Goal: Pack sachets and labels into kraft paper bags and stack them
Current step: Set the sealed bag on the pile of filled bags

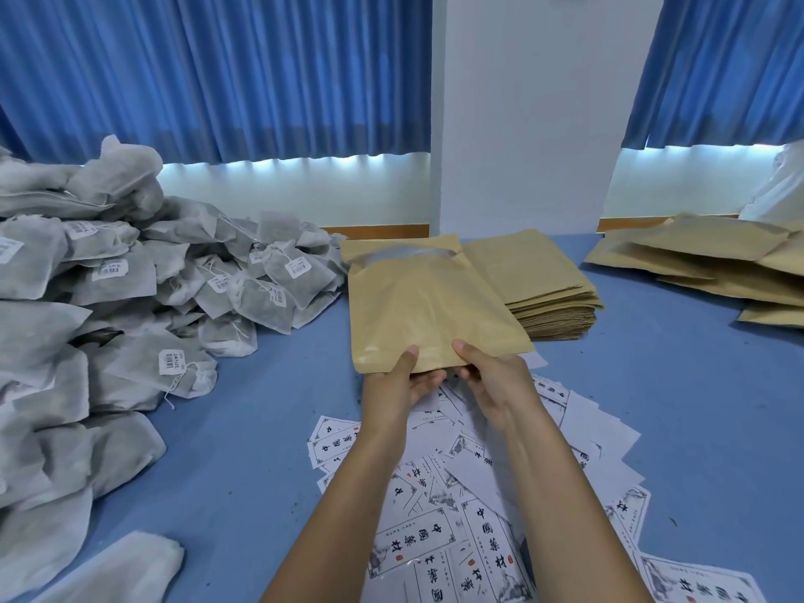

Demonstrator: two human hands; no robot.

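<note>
Near edge of kraft bag pinched by left grip and right grip.

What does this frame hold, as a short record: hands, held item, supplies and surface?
left hand: holds near edge of kraft paper bag, thumb on top
right hand: holds same edge, thumb on top
kraft paper bag: clear window strip at far end
flat bag stack: behind held bag
sachets: heaped at left
labels: scattered under the forearms
bag pile: far right
table: blue
</note>
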